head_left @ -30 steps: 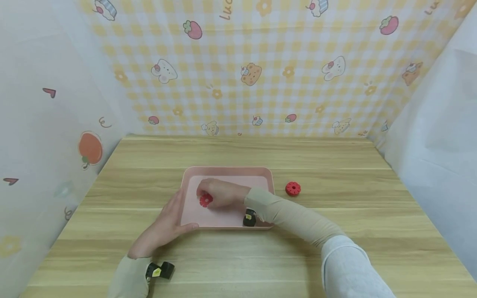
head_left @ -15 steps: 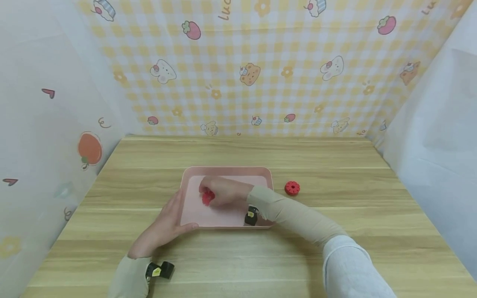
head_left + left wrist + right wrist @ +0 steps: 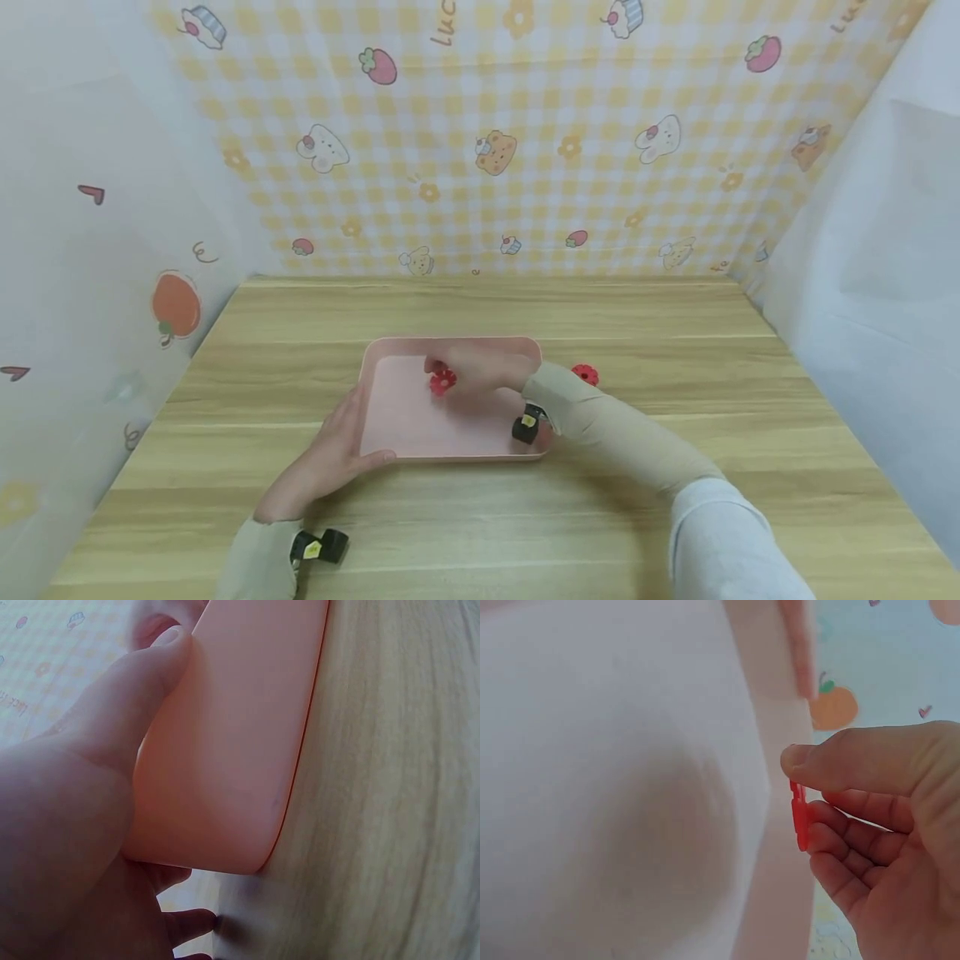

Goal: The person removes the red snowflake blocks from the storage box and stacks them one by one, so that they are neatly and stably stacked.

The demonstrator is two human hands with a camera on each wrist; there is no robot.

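My right hand (image 3: 480, 371) pinches a thin red flower-shaped disc (image 3: 442, 383) above the pink tray (image 3: 397, 421). In the right wrist view the disc (image 3: 800, 817) shows edge-on, held between the thumb and the fingers. My left hand (image 3: 326, 454) rests at the tray's near left corner, its fingers along the left wall and its thumb at the front rim. The left wrist view has that thumb on the tray's edge (image 3: 232, 735), with extended fingers beyond the corner. More red flower-shaped plastic (image 3: 585, 374) lies on the table right of the tray, partly behind my right sleeve.
The tray stands on a wood-grain table (image 3: 480, 533). A yellow checked cloth (image 3: 465, 200) with cartoon prints hangs behind it, and pale sheets (image 3: 885, 250) close off both sides. A black camera (image 3: 332, 546) is strapped to the left wrist.
My right hand has moved right and slightly back across the tray, carrying the red disc. Its sleeve now partly covers the red plastic on the table. My left hand stays at the corner.
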